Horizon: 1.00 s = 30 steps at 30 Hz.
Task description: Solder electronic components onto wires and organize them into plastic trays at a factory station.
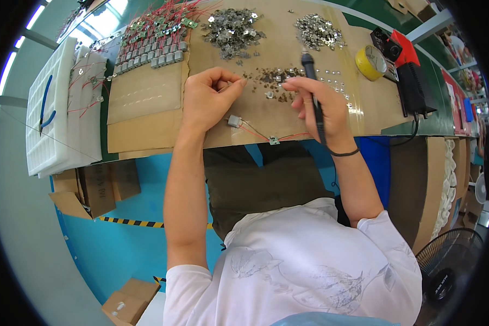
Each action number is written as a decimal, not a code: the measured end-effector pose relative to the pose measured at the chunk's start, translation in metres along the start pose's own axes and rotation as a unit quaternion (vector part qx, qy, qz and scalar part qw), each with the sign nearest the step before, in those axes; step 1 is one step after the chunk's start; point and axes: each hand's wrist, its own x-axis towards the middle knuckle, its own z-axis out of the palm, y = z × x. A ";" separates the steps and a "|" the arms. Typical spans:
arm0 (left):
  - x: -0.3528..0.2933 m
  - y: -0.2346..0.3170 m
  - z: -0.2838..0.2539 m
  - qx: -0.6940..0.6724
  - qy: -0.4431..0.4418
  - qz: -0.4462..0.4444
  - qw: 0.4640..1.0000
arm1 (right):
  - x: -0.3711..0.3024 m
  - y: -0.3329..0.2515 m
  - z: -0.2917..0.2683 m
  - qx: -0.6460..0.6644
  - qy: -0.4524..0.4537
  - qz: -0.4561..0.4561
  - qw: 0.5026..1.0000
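My left hand (pixel 212 96) is closed in a pinch above the cardboard-covered table. Whatever its fingertips hold is too small to make out. My right hand (pixel 326 106) is wrapped round a black pen-shaped soldering iron (pixel 310 68), its tip pointing away from me. Between the hands lie brown crumbs (pixel 266 76) and small silver metal pieces (pixel 269 95). Nearer the table edge sits a small grey motor (pixel 234 121), joined by red wires to a green circuit board (pixel 274 140). Small metal squares (pixel 337 82) stand in rows right of the iron.
Grey motors with wired boards (pixel 152 51) stand in rows at back left. Behind are two heaps of metal parts (pixel 233 32) (pixel 319 31). Yellow tape (pixel 370 62) and a black corded box (pixel 413 89) stand right. Blue-handled pliers (pixel 46 106) lie on a white foam tray (pixel 60 146).
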 end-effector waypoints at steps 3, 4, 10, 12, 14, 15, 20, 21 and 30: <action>-0.002 0.000 -0.003 -0.006 0.004 -0.008 1.000 | 0.014 -0.008 0.011 -0.116 -0.020 -0.063 0.991; -0.003 0.001 -0.004 -0.005 0.005 -0.009 1.000 | 0.017 -0.012 0.016 -0.149 -0.024 -0.073 0.986; -0.005 0.004 -0.002 -0.018 0.001 0.005 1.000 | 0.026 -0.005 0.023 -0.148 -0.017 -0.108 0.983; -0.005 0.004 -0.002 -0.007 -0.006 0.013 1.000 | 0.028 -0.004 0.024 -0.149 -0.016 -0.110 0.982; -0.006 0.003 -0.002 0.002 -0.005 0.017 1.000 | 0.030 -0.003 0.025 -0.155 -0.030 -0.102 0.982; -0.006 0.002 -0.001 0.013 -0.002 0.020 1.000 | 0.030 -0.003 0.025 -0.156 -0.029 -0.101 0.982; -0.007 0.003 0.000 0.045 -0.013 0.022 0.999 | 0.022 -0.007 0.018 -0.113 0.019 -0.097 0.989; -0.007 0.002 0.000 0.045 -0.016 0.025 0.999 | 0.016 -0.011 0.013 -0.094 0.021 -0.064 0.993; -0.005 0.001 0.000 0.045 -0.035 0.021 0.998 | -0.023 0.001 -0.011 0.154 0.077 0.036 0.984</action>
